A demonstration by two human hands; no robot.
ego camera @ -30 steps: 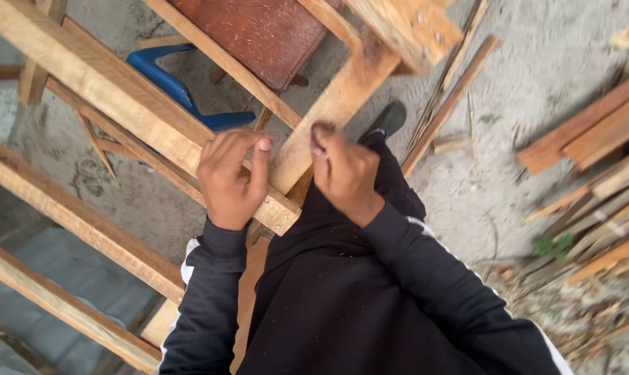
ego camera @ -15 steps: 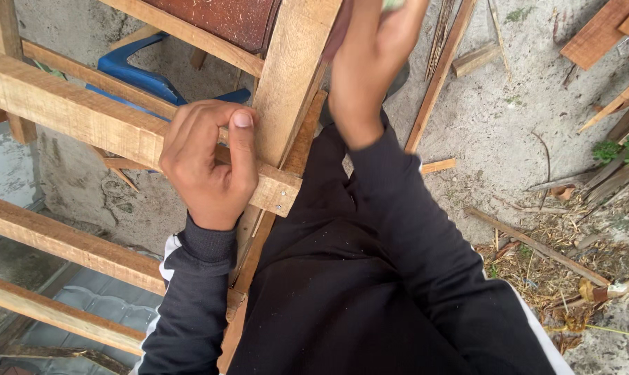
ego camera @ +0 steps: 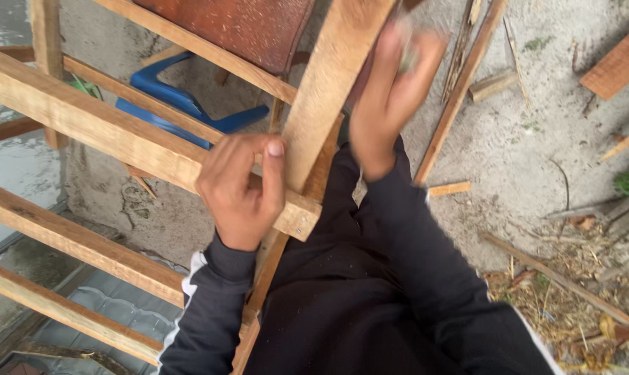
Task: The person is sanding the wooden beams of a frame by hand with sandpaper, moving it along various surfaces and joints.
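My left hand [ego camera: 241, 187] grips the thick horizontal wooden beam [ego camera: 92, 125] of a frame, right where an upright plank [ego camera: 335, 76] crosses it; the thumb lies against the plank's edge. My right hand [ego camera: 391, 90] is raised beside the plank's right edge, blurred, with its fingers closed around a small pale object that I cannot identify. Both arms wear black sleeves with a white stripe. A screw head shows on the beam's cut end [ego camera: 299, 221].
More wooden rails [ego camera: 78, 243] run below left. A reddish-brown board [ego camera: 245, 28] and a blue plastic piece [ego camera: 175, 104] lie under the frame. Loose sticks and wood offcuts [ego camera: 616, 62] litter the sandy ground at right, with dry grass [ego camera: 571, 278].
My right hand rose from the beam joint up along the plank's right side. My left hand kept its hold on the beam. The view has closed in on the joint.
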